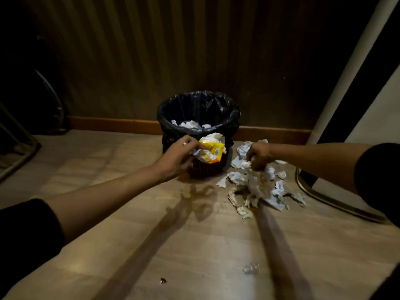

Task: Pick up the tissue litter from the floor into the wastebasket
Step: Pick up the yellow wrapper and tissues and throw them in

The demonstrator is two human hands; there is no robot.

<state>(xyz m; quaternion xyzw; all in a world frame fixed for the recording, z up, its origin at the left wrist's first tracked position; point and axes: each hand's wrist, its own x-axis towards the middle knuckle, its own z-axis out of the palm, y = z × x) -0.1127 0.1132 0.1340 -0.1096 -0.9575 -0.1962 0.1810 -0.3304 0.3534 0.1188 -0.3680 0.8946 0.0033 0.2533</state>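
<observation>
A small wastebasket (198, 109) lined with a black bag stands on the wooden floor against the wall, with white tissues (190, 124) inside. My left hand (177, 158) is in front of the basket, shut on a crumpled yellow-and-white wrapper with tissue (212, 149). To the right of the basket lies a pile of crumpled tissue litter (257, 187). My right hand (258, 155) reaches down into the top of that pile, its fingers closed on tissue pieces.
A curved metal chair leg (320, 195) runs along the floor right of the pile. Small bits (251, 268) and a dark scrap (162, 280) lie on the near floor. A dark frame (19, 148) stands at the far left.
</observation>
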